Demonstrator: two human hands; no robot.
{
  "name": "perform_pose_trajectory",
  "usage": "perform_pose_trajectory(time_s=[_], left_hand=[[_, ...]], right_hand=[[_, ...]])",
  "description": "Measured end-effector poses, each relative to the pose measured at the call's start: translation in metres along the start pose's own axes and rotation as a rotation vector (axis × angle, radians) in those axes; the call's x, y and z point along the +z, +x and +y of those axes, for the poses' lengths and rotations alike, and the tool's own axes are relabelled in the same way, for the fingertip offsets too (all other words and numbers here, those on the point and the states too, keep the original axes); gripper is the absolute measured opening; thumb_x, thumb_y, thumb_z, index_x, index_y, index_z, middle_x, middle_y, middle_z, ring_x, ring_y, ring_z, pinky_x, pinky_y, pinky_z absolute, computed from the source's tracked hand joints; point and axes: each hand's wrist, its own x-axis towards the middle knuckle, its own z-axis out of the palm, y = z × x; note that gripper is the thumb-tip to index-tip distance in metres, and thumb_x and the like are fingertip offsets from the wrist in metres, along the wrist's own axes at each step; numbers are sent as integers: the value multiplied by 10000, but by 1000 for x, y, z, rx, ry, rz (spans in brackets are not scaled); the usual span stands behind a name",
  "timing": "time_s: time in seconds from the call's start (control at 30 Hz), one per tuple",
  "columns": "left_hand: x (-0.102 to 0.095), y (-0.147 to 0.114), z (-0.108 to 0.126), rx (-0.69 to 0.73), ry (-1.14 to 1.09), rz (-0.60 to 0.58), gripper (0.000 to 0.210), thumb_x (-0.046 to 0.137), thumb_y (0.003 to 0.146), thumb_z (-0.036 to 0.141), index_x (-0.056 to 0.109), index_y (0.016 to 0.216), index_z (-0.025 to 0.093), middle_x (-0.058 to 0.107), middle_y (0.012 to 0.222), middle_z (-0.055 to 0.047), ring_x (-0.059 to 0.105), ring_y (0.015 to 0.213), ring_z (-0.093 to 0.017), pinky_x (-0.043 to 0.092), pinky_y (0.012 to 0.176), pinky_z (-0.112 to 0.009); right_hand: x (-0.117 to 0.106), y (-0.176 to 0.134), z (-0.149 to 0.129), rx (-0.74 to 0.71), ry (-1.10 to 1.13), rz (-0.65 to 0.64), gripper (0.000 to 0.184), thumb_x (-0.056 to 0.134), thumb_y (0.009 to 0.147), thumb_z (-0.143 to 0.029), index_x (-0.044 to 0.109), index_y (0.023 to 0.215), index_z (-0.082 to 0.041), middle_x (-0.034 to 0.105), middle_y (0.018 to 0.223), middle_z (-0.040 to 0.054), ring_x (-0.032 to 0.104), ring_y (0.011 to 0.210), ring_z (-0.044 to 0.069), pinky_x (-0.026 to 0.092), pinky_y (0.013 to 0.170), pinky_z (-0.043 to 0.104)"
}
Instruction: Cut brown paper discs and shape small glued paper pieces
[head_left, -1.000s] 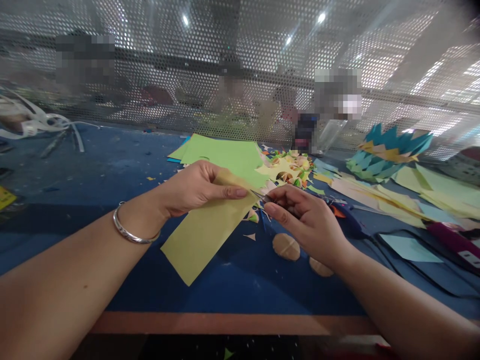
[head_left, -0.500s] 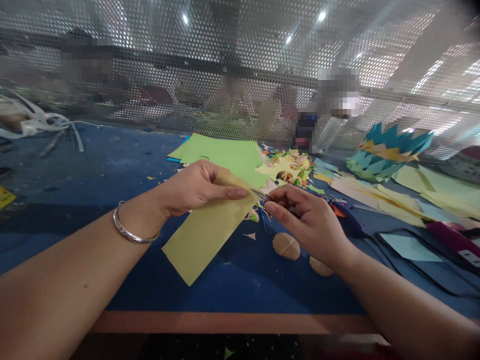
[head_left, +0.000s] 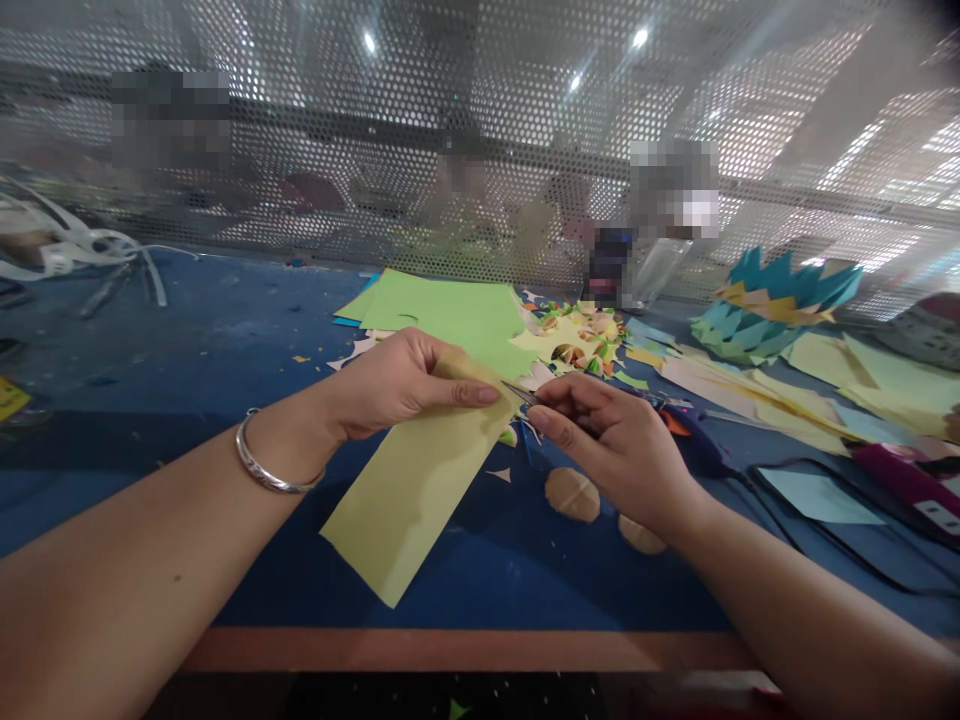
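My left hand (head_left: 416, 385) pinches a strip of yellow paper (head_left: 409, 510) near its upper end, thumb on top. The strip slants down and to the left over the blue tabletop. In my right hand (head_left: 611, 435) is a pair of small scissors (head_left: 520, 392), with only the thin metal blades showing and the handles hidden by my fingers. The blade tips meet the paper's right edge beside my left thumb. Below my right hand lies a round brown disc (head_left: 572, 495), with a second disc (head_left: 641, 533) partly under the wrist.
Green paper sheets (head_left: 450, 305) and a heap of paper scraps (head_left: 585, 335) lie behind my hands. To the right are a teal paper crown-like piece (head_left: 780, 300), loose paper strips (head_left: 750, 390), a glue gun (head_left: 701, 440) and a black cord (head_left: 795, 520). A perforated metal screen (head_left: 337, 200) stands behind.
The lower end of the yellow strip has swung down and slightly right. My left hand has shifted a little to the right, its thumb nearer the blades. The right hand has barely moved.
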Motion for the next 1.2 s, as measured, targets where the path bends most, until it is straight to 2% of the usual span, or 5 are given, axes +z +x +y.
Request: perform_pose_trajectory(time_s=[0.33,0.93,1.2], left_hand=[[2,-1,2,-12,10,-32,243,845,797,402,824,858,168,761,731,-35,582,488,-77,393,438,-176],[5,-3,4,-82,6,-45,193,836,810,365,792,805,177,755,685,-17,657,506,-102,481,498,-172],[6,-2,2,-58,17,-53,225,848,791,396,788,791,179,753,691,-27,657,511,-116,481,487,-191]], right_hand=[[0,1,0,-2,0,-17,238,626,989,-442,664,952,-210,554,740,-29,466,629,106,378,571,248],[-1,0,1,1,23,-54,238,641,982,-451,671,955,-216,572,755,-26,485,650,112,391,584,257],[0,1,1,6,21,-55,247,630,986,-455,670,950,-214,584,762,-11,489,641,119,399,587,263]])
